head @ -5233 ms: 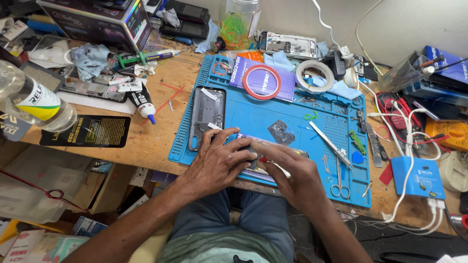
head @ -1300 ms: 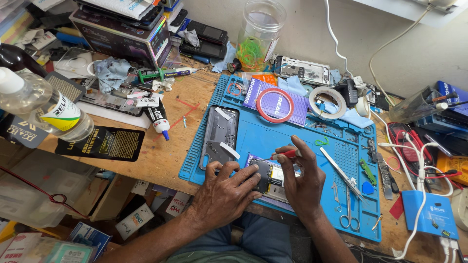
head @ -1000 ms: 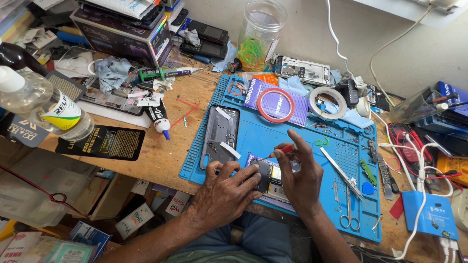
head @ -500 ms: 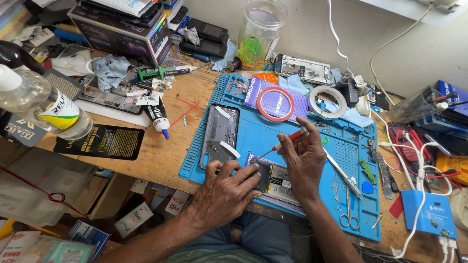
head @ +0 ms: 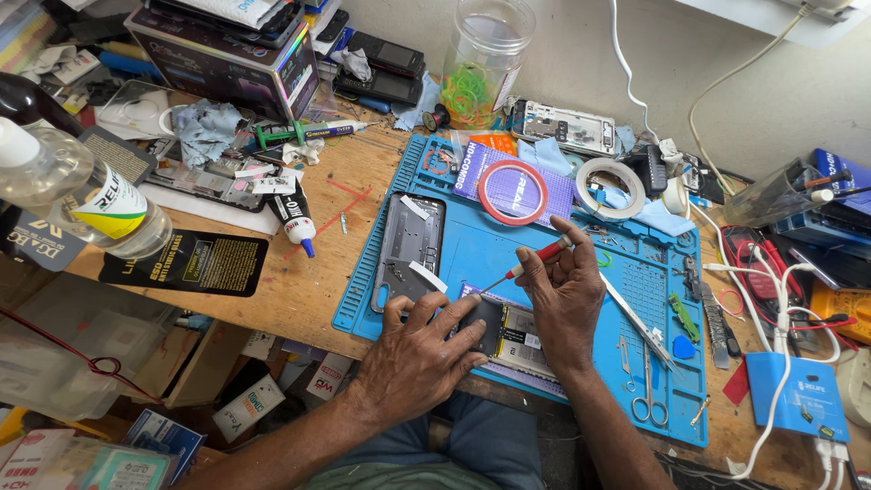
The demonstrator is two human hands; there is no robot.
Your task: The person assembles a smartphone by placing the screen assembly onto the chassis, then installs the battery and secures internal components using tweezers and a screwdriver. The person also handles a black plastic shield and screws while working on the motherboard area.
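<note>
The left hand (head: pixel 422 349) lay spread over the near end of an opened dark phone with its back off (head: pixel 513 328), fingers pressing it flat at the front edge of the blue silicone repair mat (head: pixel 508 245) rather than closed around it. The right hand (head: pixel 567 295) had its grip clamped on a slim red-and-white-handled screwdriver (head: pixel 535 256), pinched between thumb and fingertips, the thin shaft slanting down and left so that its tip hung just above the phone's upper left corner. Beside the phone, further left on the mat, lay a separate grey metal phone frame (head: pixel 408 249). Long steel tweezers (head: pixel 635 319) and small scissors (head: pixel 646 399) rested on the mat just right of the right wrist.

To do this well, it seemed wise to seat the tip squarely in the screw before turning, hold the shaft close to upright, and bear down with the left hand so the phone did not slide on the wooden surface (head: pixel 299 290). Any freed screw would want parking on the mat.
</note>
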